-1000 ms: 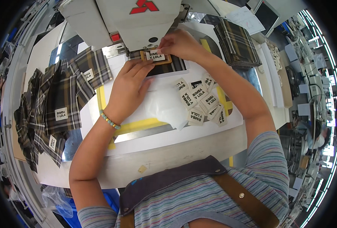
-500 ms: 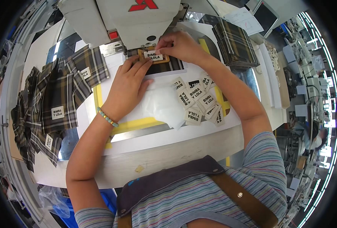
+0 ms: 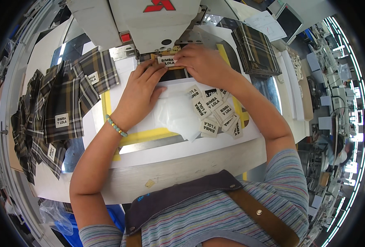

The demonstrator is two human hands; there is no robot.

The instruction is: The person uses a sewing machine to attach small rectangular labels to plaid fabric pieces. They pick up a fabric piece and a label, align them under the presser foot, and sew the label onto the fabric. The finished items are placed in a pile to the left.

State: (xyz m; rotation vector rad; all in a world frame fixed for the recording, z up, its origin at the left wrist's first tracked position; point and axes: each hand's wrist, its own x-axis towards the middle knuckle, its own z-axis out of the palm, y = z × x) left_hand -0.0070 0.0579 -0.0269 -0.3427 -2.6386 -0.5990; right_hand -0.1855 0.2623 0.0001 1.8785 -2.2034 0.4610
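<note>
The right hand point(image 3: 205, 64) has its fingers bent and gathered close to the thumb at the right end of a pale label point(image 3: 166, 61); whether they pinch it or only press on it cannot be told. The left hand point(image 3: 140, 92) holds nothing enclosed: its fingers reach forward with the tips against the label's left side, and the thumb stands well apart. The label lies within a tan frame point(image 3: 154, 57), over checked cloth point(image 3: 176, 75), under the head of a sewing machine point(image 3: 149, 29) at the table's far edge.

Nearer the front edge of the table point(image 3: 120, 181), a pile of loose labels point(image 3: 213, 108) lies right of a thin whitish sheet point(image 3: 176, 117). Along the left edge, checked pieces point(image 3: 65, 99) overlap, several bearing labels. Toward the far right corner stands a stack of folded checked cloth point(image 3: 257, 51), with a paper point(image 3: 264, 24) just beyond it.
</note>
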